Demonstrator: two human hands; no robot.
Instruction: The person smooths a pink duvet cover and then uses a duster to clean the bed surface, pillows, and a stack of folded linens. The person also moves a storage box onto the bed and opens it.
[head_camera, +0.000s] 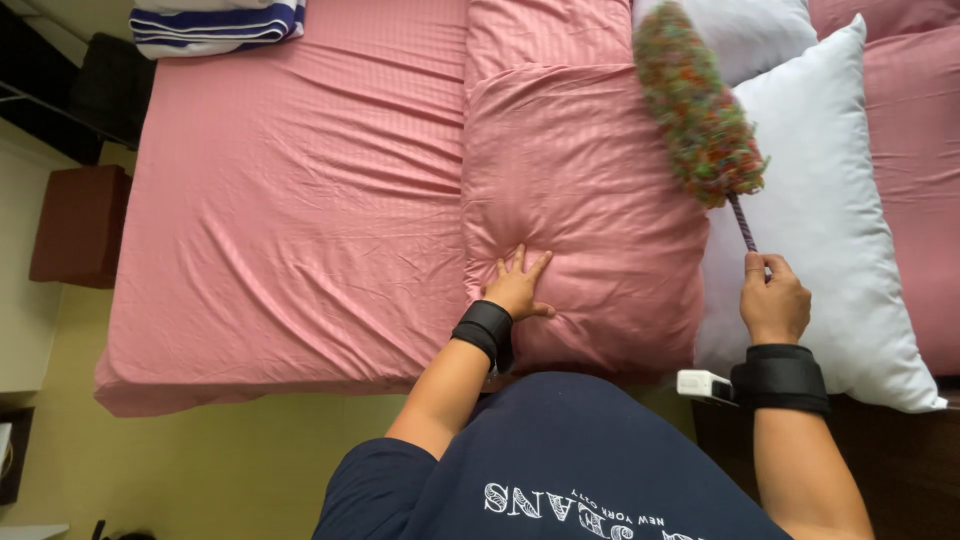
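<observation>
My left hand (519, 287) lies flat with fingers spread on the near end of a pink pillow (585, 190). My right hand (773, 303) is closed around the thin striped handle of a multicoloured fluffy duster (697, 105). The duster's head is raised over the far right part of the pink pillow and the edge of a white pillow (835, 200). Both wrists wear black bands.
The bed has a pink sheet (300, 200) with wrinkles. A folded blue-and-white striped cloth (215, 25) lies at its far left corner. A brown stool (80, 225) stands left of the bed. More pink pillows (915, 160) lie at right. Yellowish floor (200, 470) lies below.
</observation>
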